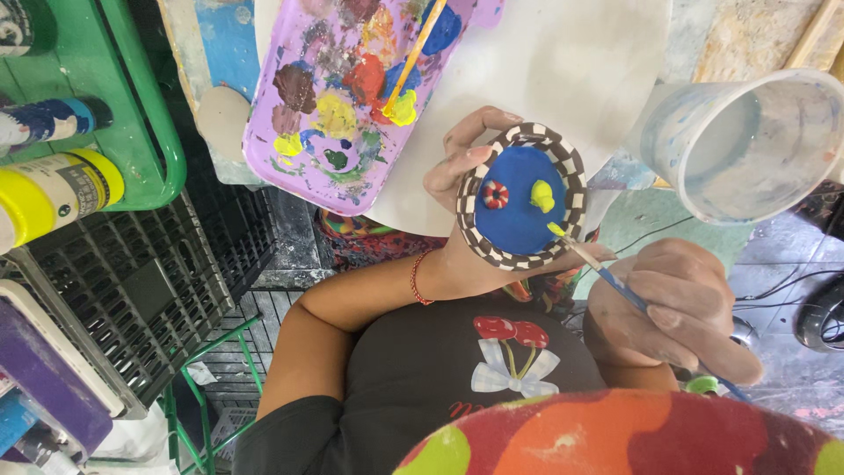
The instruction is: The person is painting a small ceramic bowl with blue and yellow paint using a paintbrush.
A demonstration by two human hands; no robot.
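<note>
My left hand [455, 171] holds a small round dish [519, 207] from behind, tilted towards me. The dish is blue inside, with a brown-and-white checkered rim, a small red-and-white flower and a yellow blob. My right hand [677, 308] grips a thin blue-handled paintbrush [615, 283]. Its yellow-loaded tip touches the dish's lower right rim. A red string bracelet [418, 277] circles my left wrist.
A purple palette tray [303, 132] smeared with several paint colours lies on a white round board [563, 70], with a second brush [413, 53] resting in it. A cloudy plastic cup [747, 145] stands at the right. Paint bottles [53, 189], a green rack [145, 105] and a black crate [132, 290] are at the left.
</note>
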